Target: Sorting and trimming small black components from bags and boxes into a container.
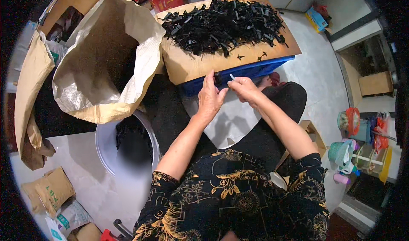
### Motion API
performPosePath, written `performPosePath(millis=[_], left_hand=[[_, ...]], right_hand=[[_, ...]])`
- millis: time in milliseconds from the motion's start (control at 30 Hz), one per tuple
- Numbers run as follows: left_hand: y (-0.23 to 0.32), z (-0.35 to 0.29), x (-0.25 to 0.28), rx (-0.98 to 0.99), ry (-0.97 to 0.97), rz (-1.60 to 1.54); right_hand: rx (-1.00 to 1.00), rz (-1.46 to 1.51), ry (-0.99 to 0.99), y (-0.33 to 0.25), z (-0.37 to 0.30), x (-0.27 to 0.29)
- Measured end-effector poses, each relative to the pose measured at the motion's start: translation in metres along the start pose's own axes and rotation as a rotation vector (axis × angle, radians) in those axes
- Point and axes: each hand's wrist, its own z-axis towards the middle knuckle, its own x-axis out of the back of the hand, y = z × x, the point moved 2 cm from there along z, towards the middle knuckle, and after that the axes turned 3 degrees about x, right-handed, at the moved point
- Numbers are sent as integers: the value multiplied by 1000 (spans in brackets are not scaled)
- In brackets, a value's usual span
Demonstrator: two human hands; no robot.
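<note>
My left hand is raised at the near edge of the board, its fingers pointing away and its thumb apart. Against those fingers rests a small black plastic part, its shape mostly lost against the dark background. Just right of it, my right hand is closed in a pinch around a thin, pale stick-like tool. Only the tip of that tool shows, pointing at the black part. Beyond both hands, a large heap of small black plastic parts covers much of the brown board. A few loose pieces lie near its front edge.
The board sits on a blue crate. At left stands a big open woven sack, above a white bucket holding black pieces. A cardboard box is beside my right leg. Baskets and bags line the right side.
</note>
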Motion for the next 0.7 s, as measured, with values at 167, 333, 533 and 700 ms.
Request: performPosePath(millis=[167, 333, 533, 700], left_hand=[[-4, -15, 2, -220, 51, 114], [1, -24, 4, -367, 6, 199], [-3, -30, 1, -343, -7, 244], [-12, -27, -4, 210, -220, -264]], right_hand=[[-59, 78, -44, 13, -18, -11], [-105, 111, -68, 20, -29, -14], [-94, 203, -126, 18, -39, -16], [151, 178, -90, 28, -33, -16]])
